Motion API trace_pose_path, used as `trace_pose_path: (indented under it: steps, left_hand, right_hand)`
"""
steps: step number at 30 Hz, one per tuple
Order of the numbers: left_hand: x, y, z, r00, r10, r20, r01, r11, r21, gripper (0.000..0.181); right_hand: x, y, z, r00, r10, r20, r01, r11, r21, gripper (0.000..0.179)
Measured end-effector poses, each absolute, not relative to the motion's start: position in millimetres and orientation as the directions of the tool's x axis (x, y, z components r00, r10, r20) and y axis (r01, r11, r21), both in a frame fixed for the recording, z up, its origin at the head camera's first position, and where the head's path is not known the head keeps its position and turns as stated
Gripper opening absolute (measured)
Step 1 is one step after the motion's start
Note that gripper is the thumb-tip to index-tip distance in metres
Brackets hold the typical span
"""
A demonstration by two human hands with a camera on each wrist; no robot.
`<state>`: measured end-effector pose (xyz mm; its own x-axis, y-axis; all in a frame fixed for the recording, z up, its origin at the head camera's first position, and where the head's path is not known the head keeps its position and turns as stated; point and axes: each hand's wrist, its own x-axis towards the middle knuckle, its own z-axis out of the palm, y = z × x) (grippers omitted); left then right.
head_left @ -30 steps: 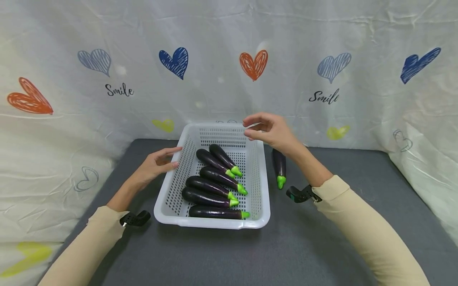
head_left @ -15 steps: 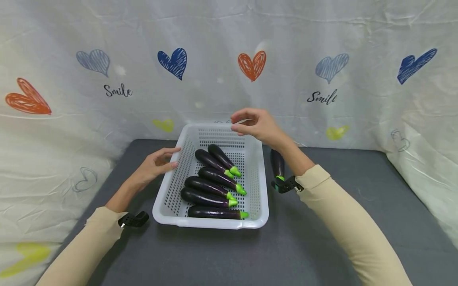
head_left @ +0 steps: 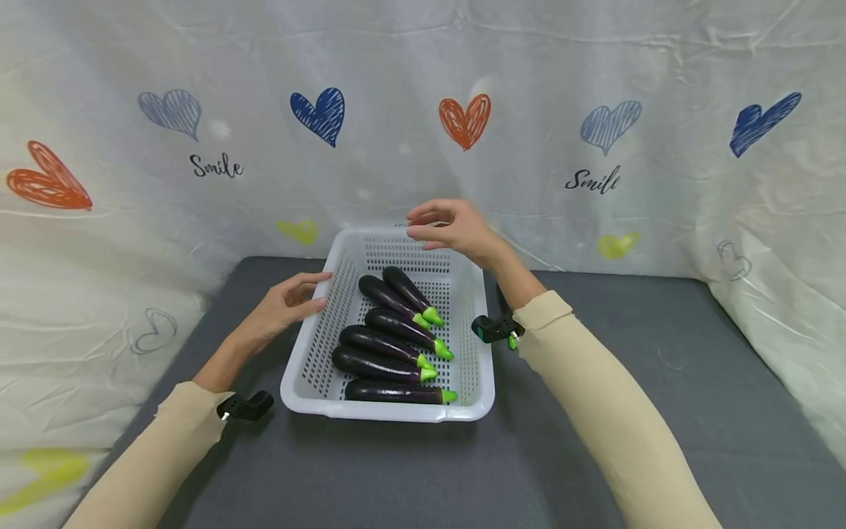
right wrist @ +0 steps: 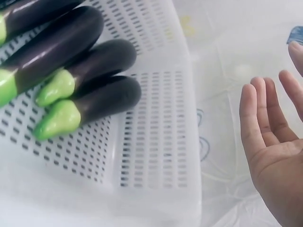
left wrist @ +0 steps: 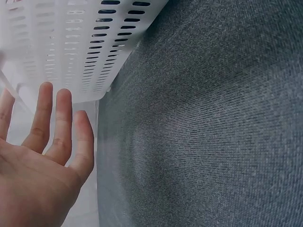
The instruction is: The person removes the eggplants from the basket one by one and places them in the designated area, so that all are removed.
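Observation:
A white perforated plastic basket (head_left: 390,412) holds several glossy dark purple eggplants (head_left: 383,365) with green stem ends, lying side by side. My left hand (head_left: 277,305) is at the basket's left rim, fingertips right at the edge. Its fingers look extended beside the slotted wall (left wrist: 71,47) in the left wrist view. Over the basket's back edge hovers my right hand (head_left: 452,226), fingers loosely bent with nothing between them. The right wrist view shows that hand (right wrist: 274,142) apart from the eggplants (right wrist: 111,97).
Another eggplant (head_left: 512,342) lies on the dark grey table (head_left: 595,411) right of the basket, mostly hidden behind my right wrist and its black strap device (head_left: 492,329). A white curtain (head_left: 396,169) printed with hearts hangs behind the table.
My right hand has moved left across the basket's back edge, and its forearm now covers most of the eggplant outside. The left hand, basket and eggplants in it hold their places.

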<state>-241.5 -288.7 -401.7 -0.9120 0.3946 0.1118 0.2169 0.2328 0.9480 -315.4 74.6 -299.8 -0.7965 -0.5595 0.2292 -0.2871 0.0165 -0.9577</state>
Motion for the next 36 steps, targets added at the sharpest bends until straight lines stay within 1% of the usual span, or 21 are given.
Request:
trace_pose_path:
  steps: [8,13,24,28,31,36]
  left_hand:
    - [-241,-289,-401,-0.915,0.389,0.105,0.212,0.242,0.947,0.055]
    - [-240,-288,-401,-0.918,0.383,0.104,0.209,0.246,0.946,0.055]
    - [-240,-288,-401,-0.920,0.378,0.105,0.211,0.252,0.944,0.055]
    - [-241,-289,-401,-0.917,0.384,0.109,0.214,0.242,0.946,0.055]
    - [-241,-289,-401,-0.916,0.386,0.111,0.216,0.242,0.946,0.055]
    - [-241,-288,-401,-0.915,0.389,0.105,0.214,0.251,0.944,0.055]
  right_hand:
    - [-319,58,-311,-0.788,-0.594,0.160,-0.204,0.007,-0.979,0.036]
    - [-323,51,-322,-0.807,-0.576,0.129,-0.170,0.018,-0.985,0.035]
    - [-328,43,-340,-0.824,-0.548,0.143,-0.177,0.011,-0.984,0.033]
    - [-327,38,-345,-0.832,-0.535,0.146,-0.184,0.018,-0.983,0.037]
    - [-326,35,-350,-0.847,-0.513,0.139,-0.198,0.061,-0.978,0.044]
    - [-320,33,-364,-0.891,-0.446,0.088,-0.180,0.169,-0.969,0.054]
